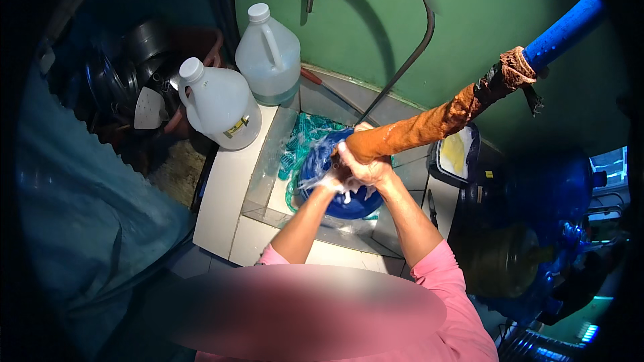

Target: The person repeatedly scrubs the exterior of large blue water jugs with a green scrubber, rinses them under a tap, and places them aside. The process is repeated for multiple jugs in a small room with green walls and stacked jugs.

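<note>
Both hands meet over a round blue basin in the tiled sink, just below the end of a wet orange cloth sleeve that wraps a blue pipe. Water splashes around my fingers, and white foam clings to them. My left hand is smeared by spray and partly covered, so its fingers do not show clearly. My right hand is curled closed by the cloth's lower end; what lies in it is hidden. Green netted material lies in the sink beside the basin.
Two white-capped plastic jugs stand at the left rear. A curved metal faucet arches behind. Pots fill a tub at left. A container with a yellow sponge sits right, near large blue water bottles.
</note>
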### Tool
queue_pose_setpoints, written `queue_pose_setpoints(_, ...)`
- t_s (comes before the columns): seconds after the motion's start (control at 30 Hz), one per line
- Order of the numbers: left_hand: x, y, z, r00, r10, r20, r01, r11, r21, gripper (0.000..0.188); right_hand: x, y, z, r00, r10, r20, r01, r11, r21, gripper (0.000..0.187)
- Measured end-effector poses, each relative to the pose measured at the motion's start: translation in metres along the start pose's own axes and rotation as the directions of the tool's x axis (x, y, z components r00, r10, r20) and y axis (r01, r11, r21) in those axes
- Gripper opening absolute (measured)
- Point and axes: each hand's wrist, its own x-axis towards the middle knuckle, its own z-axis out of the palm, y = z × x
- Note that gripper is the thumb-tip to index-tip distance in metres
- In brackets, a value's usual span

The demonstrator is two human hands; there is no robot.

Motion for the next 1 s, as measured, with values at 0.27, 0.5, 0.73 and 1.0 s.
queue_pose_setpoints(0.27,-0.013,0.014,-0.011,0.977,0.126,-0.172,-0.166,0.956,-0.243,0.078,-0.005,0.011,-0.008,0.981,0.195,0.024,-0.196,0.958,0.210,0.046)
queue_pose_setpoints(0.5,-0.013,0.030,-0.005,0.897,0.309,-0.316,-0.061,0.795,0.604,0.085,-0.017,0.028,0.000,0.879,0.434,0.197,-0.402,0.897,-0.183,0.037)
queue_pose_setpoints(0.73,-0.004,0.013,-0.010,0.943,0.188,-0.275,-0.075,0.924,0.375,0.061,-0.026,0.028,0.001,0.931,0.326,-0.163,-0.344,0.934,-0.097,0.033)
queue_pose_setpoints(1.0,-0.005,0.056,-0.010,0.859,0.266,-0.437,-0.194,0.960,0.204,0.077,-0.117,-0.002,-0.038,0.698,0.654,-0.290,-0.710,0.686,-0.160,0.035)
